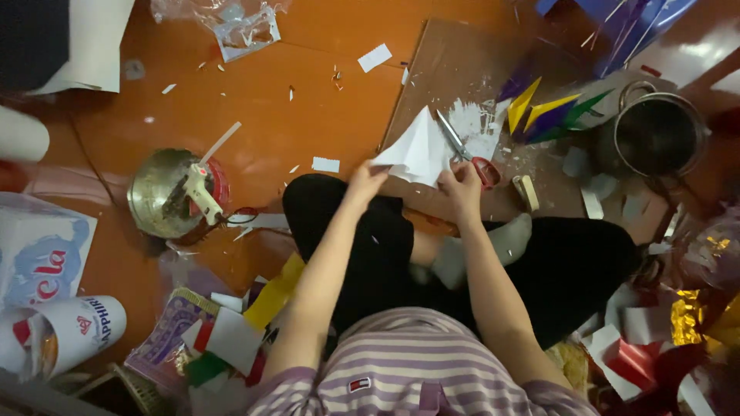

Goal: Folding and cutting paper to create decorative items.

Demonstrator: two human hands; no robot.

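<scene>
Orange floor (270, 100) fills most of the frame, littered with paper scraps, and a brown cardboard sheet (455, 69) lies at the upper centre. Over its lower edge, at the centre, a folded white paper (420, 150) is held. The left hand (365, 179) pinches its lower left corner with closed fingers. The right hand (462, 189) grips red-handled scissors (466, 150), blades open against the paper's right edge. A glue gun (196, 189) rests on a metal bowl (158, 196) at the left.

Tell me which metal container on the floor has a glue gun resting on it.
The brass-coloured bowl left of the person carries the glue gun; the dark pot at right does not.
</scene>
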